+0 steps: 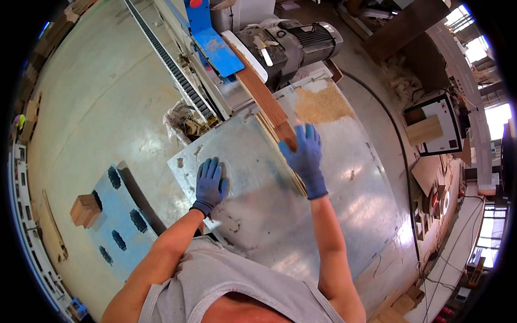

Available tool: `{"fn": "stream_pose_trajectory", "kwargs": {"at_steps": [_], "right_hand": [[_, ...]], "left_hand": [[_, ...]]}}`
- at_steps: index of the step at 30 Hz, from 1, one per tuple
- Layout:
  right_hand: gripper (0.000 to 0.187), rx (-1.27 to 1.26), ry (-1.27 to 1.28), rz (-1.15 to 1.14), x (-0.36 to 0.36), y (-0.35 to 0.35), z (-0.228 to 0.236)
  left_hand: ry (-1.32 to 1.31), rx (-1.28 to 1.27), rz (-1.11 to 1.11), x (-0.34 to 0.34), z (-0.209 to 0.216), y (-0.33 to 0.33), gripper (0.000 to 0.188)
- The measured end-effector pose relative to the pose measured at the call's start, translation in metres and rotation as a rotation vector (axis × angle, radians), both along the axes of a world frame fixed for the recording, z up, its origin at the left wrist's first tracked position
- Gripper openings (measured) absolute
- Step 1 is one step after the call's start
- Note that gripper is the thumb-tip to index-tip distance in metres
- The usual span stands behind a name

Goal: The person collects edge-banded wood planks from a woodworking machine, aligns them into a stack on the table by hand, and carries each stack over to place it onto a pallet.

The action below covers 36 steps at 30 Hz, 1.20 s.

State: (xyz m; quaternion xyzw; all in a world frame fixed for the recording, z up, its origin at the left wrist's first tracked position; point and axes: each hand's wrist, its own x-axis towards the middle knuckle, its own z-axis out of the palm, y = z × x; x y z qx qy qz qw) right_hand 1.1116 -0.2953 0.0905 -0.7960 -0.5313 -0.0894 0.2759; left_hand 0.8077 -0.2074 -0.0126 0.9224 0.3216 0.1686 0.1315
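Note:
My left hand (209, 187), in a blue glove, lies on the metal tabletop (242, 161) with its fingers stretched out, holding nothing. Also gloved in blue, my right hand (306, 158) is at the near end of a short reddish-brown wood piece (285, 134); its fingers point forward and the thumb is apart. That piece lies end to end with a longer reddish-brown board (263, 97), which runs into the machine beside a blue guard (218, 54). Alongside the boards, pale wooden strips (293, 180) form a line toward me, partly hidden by my right hand.
Sawdust (323, 103) covers the table's far right corner, near a large motor (315, 43). A conveyor chain (172, 64) runs off at the far left. Stacked wood blocks (85, 211) sit on a blue stand (121, 215) at left. A black cable (396, 129) crosses the floor at right.

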Motion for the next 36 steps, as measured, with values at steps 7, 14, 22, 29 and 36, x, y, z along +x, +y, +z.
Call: {"fn": "stream_pose_trajectory", "kwargs": {"at_steps": [7, 14, 22, 29, 36], "right_hand": [[0.059, -0.198, -0.011, 0.009, 0.011, 0.078, -0.019], [0.050, -0.143, 0.077, 0.079, 0.003, -0.015, -0.016], [0.059, -0.330, 0.219, 0.014, -0.003, -0.120, 0.010], [0.068, -0.381, 0.414, 0.053, 0.026, -0.063, 0.015], [0.071, -0.661, 1.076, 0.354, 0.077, 0.008, -0.009]], "left_hand": [[-0.028, -0.040, -0.016, 0.008, -0.003, 0.000, 0.055], [-0.053, -0.040, 0.018, -0.004, 0.001, 0.003, 0.053], [-0.057, -0.046, 0.012, -0.001, -0.001, 0.005, 0.054], [-0.047, -0.043, 0.019, -0.004, -0.002, 0.004, 0.054], [-0.065, -0.058, 0.022, -0.005, -0.004, 0.001, 0.054]]}}
